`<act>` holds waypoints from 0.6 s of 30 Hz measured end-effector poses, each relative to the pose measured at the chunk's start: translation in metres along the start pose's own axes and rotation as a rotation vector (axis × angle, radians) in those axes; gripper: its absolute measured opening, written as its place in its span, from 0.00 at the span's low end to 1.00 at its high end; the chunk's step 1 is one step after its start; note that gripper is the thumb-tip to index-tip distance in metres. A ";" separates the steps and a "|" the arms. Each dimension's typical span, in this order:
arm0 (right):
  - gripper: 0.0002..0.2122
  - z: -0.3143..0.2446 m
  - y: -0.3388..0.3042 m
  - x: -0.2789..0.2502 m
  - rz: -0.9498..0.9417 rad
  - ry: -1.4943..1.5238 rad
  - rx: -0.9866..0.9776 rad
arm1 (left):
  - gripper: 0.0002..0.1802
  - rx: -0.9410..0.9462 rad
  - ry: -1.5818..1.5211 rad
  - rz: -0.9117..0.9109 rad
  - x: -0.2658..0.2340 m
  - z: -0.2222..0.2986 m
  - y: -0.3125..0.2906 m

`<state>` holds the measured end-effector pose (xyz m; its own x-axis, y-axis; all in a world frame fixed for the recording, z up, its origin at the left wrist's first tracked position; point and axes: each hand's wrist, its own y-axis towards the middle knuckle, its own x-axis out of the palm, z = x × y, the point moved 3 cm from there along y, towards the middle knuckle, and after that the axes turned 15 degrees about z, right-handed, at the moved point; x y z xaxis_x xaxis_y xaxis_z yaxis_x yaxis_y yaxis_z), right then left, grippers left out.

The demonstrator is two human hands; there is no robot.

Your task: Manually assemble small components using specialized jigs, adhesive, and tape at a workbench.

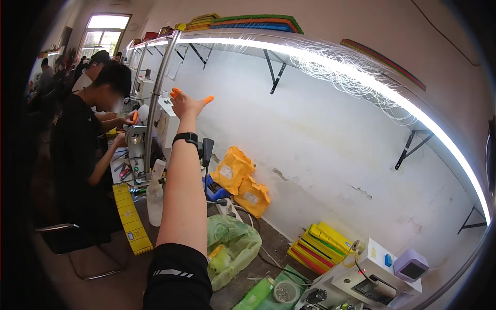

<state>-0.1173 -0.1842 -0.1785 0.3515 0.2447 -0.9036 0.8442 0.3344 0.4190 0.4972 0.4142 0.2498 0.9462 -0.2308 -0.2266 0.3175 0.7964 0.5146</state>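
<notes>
My left hand [187,107] is raised at the end of an outstretched arm, in front of the white wall and just right of a metal post [158,88]. Orange covers sit on its fingertips, and the thumb points away to the right from the other fingers. Nothing shows in its grasp. A black watch [187,137] is strapped round the wrist. Below the forearm stand a clear squeeze bottle [154,201] on its left and a green plastic bag [235,248] on its right. My right hand is out of the picture.
A seated co-worker [77,139] handles things at a bench on the left, beside a yellow strip of bins [130,219]. Orange packages [233,168] lean on the wall. Stacked yellow trays [320,248] and a white machine [377,271] stand right, beneath a lit shelf with hanging wire coils [356,77].
</notes>
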 end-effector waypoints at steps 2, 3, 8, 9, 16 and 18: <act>0.12 -0.023 0.046 -0.041 -0.012 0.005 0.004 | 0.82 0.010 0.059 0.055 0.003 -0.013 0.004; 0.12 -0.086 0.148 -0.138 -0.104 0.393 0.186 | 0.82 0.004 0.099 0.070 -0.003 -0.032 0.015; 0.11 -0.152 0.199 -0.210 -0.171 0.594 0.528 | 0.79 -0.034 -0.244 -0.073 0.028 -0.004 -0.008; 0.11 -0.148 0.191 -0.205 -0.167 0.587 0.527 | 0.79 -0.035 -0.250 -0.076 0.031 0.001 -0.016; 0.12 -0.167 0.204 -0.218 -0.277 0.519 0.694 | 0.30 0.028 -1.049 -0.943 0.016 0.039 -0.092; 0.12 -0.164 0.194 -0.213 -0.189 0.517 0.641 | 0.22 0.011 -1.064 -1.066 -0.008 0.047 -0.110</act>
<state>-0.0946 -0.0219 0.1103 0.0833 0.6742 -0.7339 0.9914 -0.1309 -0.0077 0.4573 0.3021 0.2342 -0.1215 -0.9726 0.1984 0.8620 -0.0043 0.5069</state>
